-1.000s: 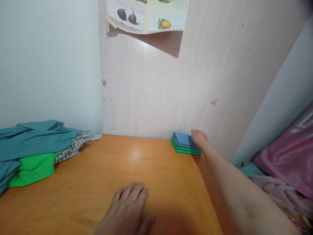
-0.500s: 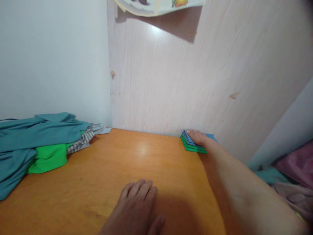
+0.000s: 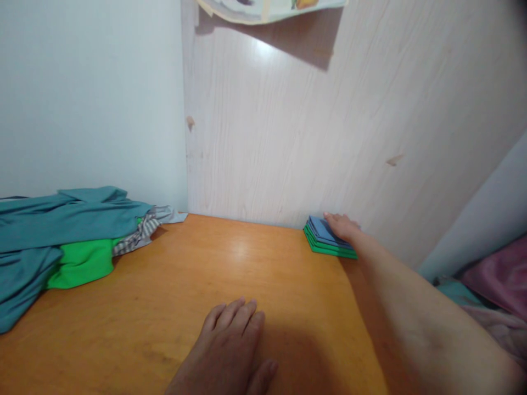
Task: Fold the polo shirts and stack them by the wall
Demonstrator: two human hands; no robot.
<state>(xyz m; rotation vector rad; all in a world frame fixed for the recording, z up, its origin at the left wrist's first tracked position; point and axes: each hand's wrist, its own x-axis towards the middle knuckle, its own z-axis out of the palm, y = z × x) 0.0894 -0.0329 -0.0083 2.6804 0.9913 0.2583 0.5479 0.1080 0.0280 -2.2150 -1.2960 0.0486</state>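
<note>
My left hand (image 3: 230, 340) lies flat on the wooden table (image 3: 214, 269) near its front, fingers stretched out and holding nothing. At the far right, my right hand (image 3: 342, 226) rests palm down with its fingers extended on a small stack of folded cloths (image 3: 329, 247). Blue cloth is on top of the stack and green cloth is below. The stack sits against the wood-grain panel, and my hand and forearm hide its right part.
A loose heap of clothes (image 3: 74, 219) lies on the left, teal over bright green and striped cloth. A wood-grain panel (image 3: 263, 131) rises behind the table, with a paper poster (image 3: 272, 12) at its top. More crumpled fabric (image 3: 500, 274) is at the right edge.
My right hand has slid slightly right over the folded stack, showing more of the blue top. My left hand stays in place.
</note>
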